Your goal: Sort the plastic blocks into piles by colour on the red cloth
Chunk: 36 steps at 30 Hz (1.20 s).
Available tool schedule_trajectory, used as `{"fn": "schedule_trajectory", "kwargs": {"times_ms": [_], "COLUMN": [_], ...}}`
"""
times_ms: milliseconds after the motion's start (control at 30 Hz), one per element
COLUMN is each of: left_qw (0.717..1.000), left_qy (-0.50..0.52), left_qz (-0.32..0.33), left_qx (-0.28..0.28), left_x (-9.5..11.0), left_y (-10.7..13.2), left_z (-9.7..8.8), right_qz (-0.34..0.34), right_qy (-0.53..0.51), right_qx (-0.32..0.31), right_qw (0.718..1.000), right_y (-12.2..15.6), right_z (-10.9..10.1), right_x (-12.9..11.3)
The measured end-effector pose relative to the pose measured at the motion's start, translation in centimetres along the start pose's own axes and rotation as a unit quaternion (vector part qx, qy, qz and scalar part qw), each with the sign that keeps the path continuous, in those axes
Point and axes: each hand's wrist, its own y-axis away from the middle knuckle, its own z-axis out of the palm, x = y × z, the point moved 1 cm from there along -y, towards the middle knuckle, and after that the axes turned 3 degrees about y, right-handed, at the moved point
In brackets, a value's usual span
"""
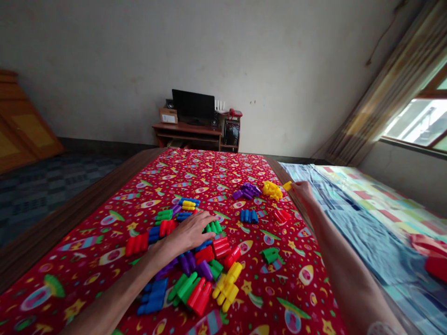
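Observation:
My left hand [194, 230] lies over a mixed pile of plastic building blocks, fingers stretched and thumb apart. Close to its fingertips are green blocks [213, 227], with a red block [221, 247] just below the thumb. My right hand [303, 191] pinches a yellow block [287, 186] at the right edge of the red cloth. Left of that block sits a small heap of yellow blocks [272, 190], beside a heap of purple blocks [247, 190]. Blue blocks [249, 216], a red block [281, 215] and a green block [271, 255] lie apart nearer to me.
The red patterned cloth [195, 167] covers the surface under the blocks. Along its right side is a bed with a checked sheet [377, 204]. A desk [188, 129] with a monitor [193, 107] stands against the far wall; a wooden cabinet [28, 121] is at left.

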Motion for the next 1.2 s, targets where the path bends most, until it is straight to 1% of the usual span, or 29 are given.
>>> {"fn": "schedule_trajectory", "kwargs": {"times_ms": [67, 133, 200, 333, 433, 567, 667, 733, 767, 833, 900, 933, 1000, 1067, 1100, 1133, 1167, 1200], "left_qw": [1.000, 1.000, 1.000, 1.000, 1.000, 1.000, 1.000, 1.000, 1.000, 0.998, 0.994, 0.989, 0.973, 0.947, 0.932, 0.919, 0.911, 0.908], "left_qy": [0.002, 0.001, -0.002, -0.011, -0.007, -0.009, -0.010, -0.005, 0.002, 0.029, 0.084, 0.122, 0.213, 0.312, 0.356, 0.389, 0.405, 0.411], "left_qz": [0.001, -0.001, -0.004, -0.012, -0.005, 0.007, 0.016, 0.013, 0.009, 0.004, -0.002, -0.009, -0.023, -0.025, -0.022, -0.017, -0.015, -0.013], "left_qx": [0.007, 0.009, 0.005, -0.009, -0.006, 0.004, 0.004, 0.015, 0.024, 0.050, 0.073, 0.081, 0.082, 0.074, 0.071, 0.070, 0.072, 0.077], "left_x": [-0.1, -0.2, -0.2, -0.1, -0.1, -0.3, -0.4, -0.5, -0.6, -0.9, -1.3, -1.4, -1.6, -1.7, -1.7, -1.7, -1.7, -1.7], "left_y": [0.0, -0.1, -0.1, -0.1, 0.0, 0.1, 0.0, -0.1, -0.2, -0.3, -0.5, -0.6, -0.9, -1.1, -1.2, -1.2, -1.2, -1.2], "left_z": [0.1, 0.3, 0.4, 0.4, 0.3, 0.4, 0.7, 0.9, 0.9, 0.9, 0.9, 1.0, 1.1, 1.4, 1.5, 1.5, 1.5, 1.4], "right_qz": [0.033, 0.051, 0.047, 0.018, 0.027, 0.029, 0.013, -0.041, -0.086, -0.195, -0.301, -0.342, -0.417, -0.461, -0.470, -0.470, -0.466, -0.455], "right_qy": [0.017, 0.044, 0.078, 0.121, 0.138, 0.144, 0.139, 0.129, 0.120, 0.084, 0.015, -0.026, -0.099, -0.143, -0.154, -0.157, -0.161, -0.160], "right_qx": [0.015, 0.023, 0.014, -0.032, -0.029, -0.013, 0.001, 0.003, -0.008, -0.057, -0.124, -0.152, -0.218, -0.261, -0.269, -0.272, -0.268, -0.258], "right_qw": [0.999, 0.998, 0.996, 0.992, 0.990, 0.989, 0.990, 0.991, 0.989, 0.976, 0.946, 0.927, 0.877, 0.836, 0.826, 0.825, 0.828, 0.837], "right_y": [0.2, 0.6, 1.2, 2.6, 3.0, 2.7, 2.9, 3.9, 4.8, 7.1, 10.0, 11.5, 14.1, 15.8, 16.2, 16.4, 16.3, 16.1], "right_z": [0.3, 0.7, 1.2, 1.7, 1.4, 0.5, -0.2, -0.5, -0.6, -0.3, 0.5, 1.1, 2.4, 3.6, 4.1, 4.4, 4.5, 4.5], "right_x": [0.1, -0.4, -1.1, -2.3, -2.4, -2.5, -3.7, -5.6, -6.9, -10.0, -13.1, -14.6, -17.1, -18.6, -18.9, -19.0, -18.8, -18.5]}}
